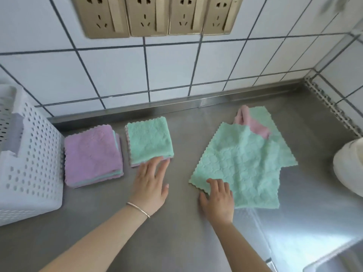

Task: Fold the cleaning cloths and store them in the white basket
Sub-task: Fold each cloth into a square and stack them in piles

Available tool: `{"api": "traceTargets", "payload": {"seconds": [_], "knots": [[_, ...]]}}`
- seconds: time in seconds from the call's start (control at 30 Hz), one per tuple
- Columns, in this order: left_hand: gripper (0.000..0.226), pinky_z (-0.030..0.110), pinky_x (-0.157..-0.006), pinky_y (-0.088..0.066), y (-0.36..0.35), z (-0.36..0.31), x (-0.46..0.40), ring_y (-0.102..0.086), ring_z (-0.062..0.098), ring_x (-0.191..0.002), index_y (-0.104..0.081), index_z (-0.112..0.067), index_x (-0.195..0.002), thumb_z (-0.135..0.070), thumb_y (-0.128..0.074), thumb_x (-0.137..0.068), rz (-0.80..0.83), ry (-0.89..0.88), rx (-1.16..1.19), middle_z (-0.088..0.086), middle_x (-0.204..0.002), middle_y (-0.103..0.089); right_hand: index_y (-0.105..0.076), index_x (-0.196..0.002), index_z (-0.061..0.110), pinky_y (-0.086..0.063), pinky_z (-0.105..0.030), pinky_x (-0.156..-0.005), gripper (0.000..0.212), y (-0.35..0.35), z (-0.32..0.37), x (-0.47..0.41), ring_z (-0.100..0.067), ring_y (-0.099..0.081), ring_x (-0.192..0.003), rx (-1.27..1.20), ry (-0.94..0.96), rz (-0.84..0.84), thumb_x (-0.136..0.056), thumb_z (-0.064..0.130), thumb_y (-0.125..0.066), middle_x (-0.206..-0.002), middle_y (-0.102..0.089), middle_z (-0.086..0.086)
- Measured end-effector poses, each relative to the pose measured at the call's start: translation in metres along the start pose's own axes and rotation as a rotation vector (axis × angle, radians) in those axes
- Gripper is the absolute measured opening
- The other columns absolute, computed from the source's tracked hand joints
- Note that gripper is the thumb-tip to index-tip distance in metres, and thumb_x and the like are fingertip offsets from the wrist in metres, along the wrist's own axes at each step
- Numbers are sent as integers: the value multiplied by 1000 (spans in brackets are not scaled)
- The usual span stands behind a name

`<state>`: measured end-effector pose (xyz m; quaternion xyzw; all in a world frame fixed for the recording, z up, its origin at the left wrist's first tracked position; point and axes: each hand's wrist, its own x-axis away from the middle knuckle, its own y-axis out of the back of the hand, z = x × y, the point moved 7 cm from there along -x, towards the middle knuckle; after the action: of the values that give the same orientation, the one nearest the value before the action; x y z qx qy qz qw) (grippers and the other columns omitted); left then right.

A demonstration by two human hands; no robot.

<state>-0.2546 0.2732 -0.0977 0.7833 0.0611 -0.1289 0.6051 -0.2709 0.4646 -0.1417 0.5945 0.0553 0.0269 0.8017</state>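
White perforated plastic basket [33, 173] cut off at left edge; contents not readable. A pink cloth [253, 124] lies mostly hidden between unfolded mint-green fleece cloths [241, 163] on the steel worktop [176, 232]. Left hand [150, 185] lies flat, fingers straight, grip wide, fingertips touching the near edge of the folded mint-green cloth stack [149, 141]. Right hand [218, 199] has fingers bent onto the unfolded cloth's near corner; whether it pinches, cannot tell. Folded lilac cloth stack [92, 154] sits beside the basket.
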Motion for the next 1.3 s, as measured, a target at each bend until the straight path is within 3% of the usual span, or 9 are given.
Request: {"api": "traceTargets", "payload": {"seconds": [0.13, 0.3, 0.43, 0.67, 0.9, 0.97, 1.1, 1.2, 1.3], "knots": [[81, 32, -75, -57, -44, -56, -12, -66, 24, -89, -48, -13, -121, -32, -82, -49, 218, -51, 81, 3, -104, -65, -68, -74, 15, -46, -28, -50, 25, 4, -32, -1, -24, -60, -60, 61, 68, -28, -53, 5, -75, -70, -62, 1], [69, 42, -84, -54, -70, -111, -30, -64, 14, -98, -59, -22, -114, -32, -81, -49, 327, -344, -30, -8, -104, -66, -63, -65, 16, -42, -27, -50, 23, 22, -40, -13, -19, -56, -54, -35, 122, -126, -68, 13, -41, -62, -58, 4], [17, 36, -87, -51, -50, -139, -57, -67, 12, -76, -68, -28, -81, -22, -58, -68, 169, -398, 24, -12, -78, -67, -58, -74, 13, -32, -27, -58, 16, 60, -54, -12, -20, -50, -59, -123, 136, -293, -71, 8, -43, -65, -55, 1], [26, 37, -86, -50, -6, -169, -66, -66, 14, -66, -58, -21, -84, -29, -41, -66, 65, -296, 114, -7, -71, -67, -59, -81, 11, -35, -27, -51, 18, 115, -36, -10, -22, -47, -52, -211, 211, -427, -74, 5, -43, -62, -50, -3], [22, 18, -34, -31, 71, -139, -48, -58, 18, -42, -65, -24, -73, -22, -46, -64, 18, -340, 27, -7, -55, -63, -63, -77, 14, -31, -21, -33, 4, 171, 6, 5, -17, -46, -39, -104, 564, -454, -73, 16, -62, -58, -55, -1], [22, 21, -37, -36, 91, -118, -40, -62, 21, -47, -69, -24, -80, -25, -51, -69, 76, -321, 60, -6, -61, -67, -67, -69, 12, -25, -18, -35, 13, 182, 14, 8, -18, -46, -38, -10, 622, -417, -58, 6, -67, -57, -56, 0], [59, 32, -73, -48, 128, -57, -22, -64, 28, -95, -65, -28, -112, -35, -25, -70, 163, -69, 198, -1, -105, -71, -67, -64, 15, -19, -17, -33, 31, 183, 19, -5, -18, -51, -38, 209, 515, -261, -41, -5, -76, -51, -56, 2], [47, 23, -72, -44, 166, -8, -11, -62, 24, -102, -67, -29, -111, -28, -35, -76, 123, 81, 216, -1, -110, -70, -68, -86, 17, -35, -26, -42, 21, 176, 19, -15, -23, -60, -63, 285, 301, -88, -70, 3, -66, -74, -66, -1], [32, 24, -76, -45, 199, 37, 1, -65, 19, -99, -72, -27, -99, -35, -50, -78, 81, 182, 253, -1, -103, -72, -63, -102, 18, -40, -31, -58, 24, 178, 37, -24, -29, -57, -83, 40, 153, -1, -90, 11, -44, -95, -65, -5]]}}
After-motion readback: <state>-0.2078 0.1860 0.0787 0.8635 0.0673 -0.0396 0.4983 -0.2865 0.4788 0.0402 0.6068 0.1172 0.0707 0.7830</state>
